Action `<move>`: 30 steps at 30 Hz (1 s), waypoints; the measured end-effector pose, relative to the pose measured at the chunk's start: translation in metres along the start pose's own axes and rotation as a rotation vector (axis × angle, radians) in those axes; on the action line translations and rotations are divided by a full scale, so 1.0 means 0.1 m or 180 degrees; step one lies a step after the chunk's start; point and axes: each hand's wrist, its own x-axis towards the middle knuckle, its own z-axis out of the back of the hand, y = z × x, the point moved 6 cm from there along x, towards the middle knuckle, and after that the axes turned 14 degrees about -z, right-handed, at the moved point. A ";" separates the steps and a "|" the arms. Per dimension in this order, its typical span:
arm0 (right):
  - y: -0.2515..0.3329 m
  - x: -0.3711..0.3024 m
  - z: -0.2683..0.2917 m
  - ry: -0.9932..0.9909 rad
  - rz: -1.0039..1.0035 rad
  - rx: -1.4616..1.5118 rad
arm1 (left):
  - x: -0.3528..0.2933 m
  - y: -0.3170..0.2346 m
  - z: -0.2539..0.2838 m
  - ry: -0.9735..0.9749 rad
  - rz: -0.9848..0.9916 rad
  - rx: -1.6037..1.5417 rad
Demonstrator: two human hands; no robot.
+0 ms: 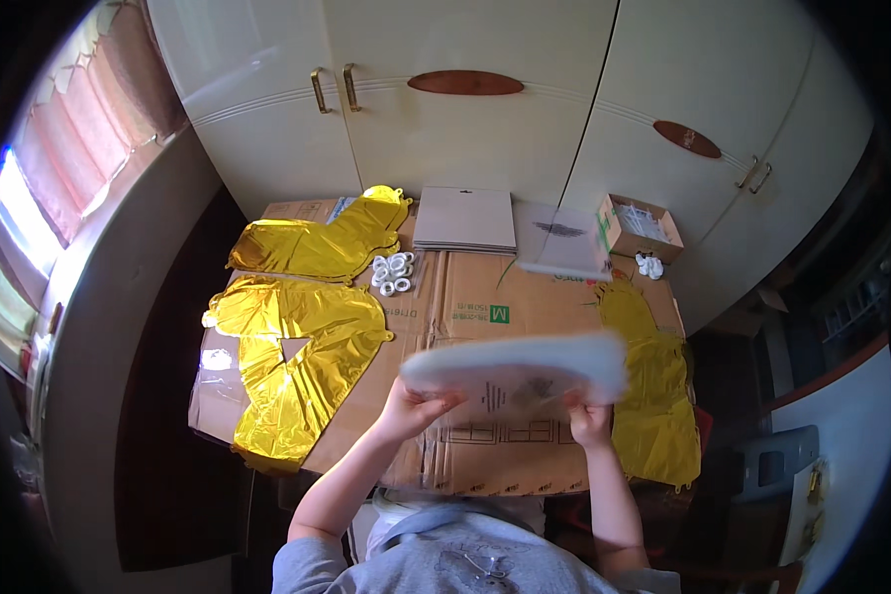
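Observation:
Above the cardboard, a clear plastic bag (515, 374) with dark print is stretched between my two hands, its far edge smeared by motion. At its left end my left hand (413, 409) is closed on the plastic, thumb on the near side. My right hand (590, 417) pinches the other end. Flat gold foil balloons lie on both sides: one nearest my left hand (312, 366), another farther back (317, 238), and more gold foil (648, 396) beside my right hand.
A cardboard sheet (455, 292) covers the table. Along the back are small white rolls (394, 269), stacked grey boards (463, 220), clear bags (564, 243), an open carton (643, 230) of thin whitish pieces, and a white bundle (649, 265). Cabinets (465, 129) stand behind.

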 end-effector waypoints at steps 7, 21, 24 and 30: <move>-0.10 -0.13 -0.05 0.0008 0.0022 -0.0139 | -0.01 0.01 -0.04 0.0350 0.0037 -0.0027; 1.36 -0.41 0.01 -0.1893 0.1966 -0.3142 | -0.15 0.11 -0.02 0.0176 -0.0002 0.0672; 1.45 -0.32 -0.04 -0.1721 0.1562 -0.3359 | -0.14 0.12 -0.02 0.0189 -0.0044 0.0802; 1.46 -0.25 -0.07 -0.1739 0.1583 -0.3617 | -0.14 0.12 -0.02 0.0104 0.0071 0.0972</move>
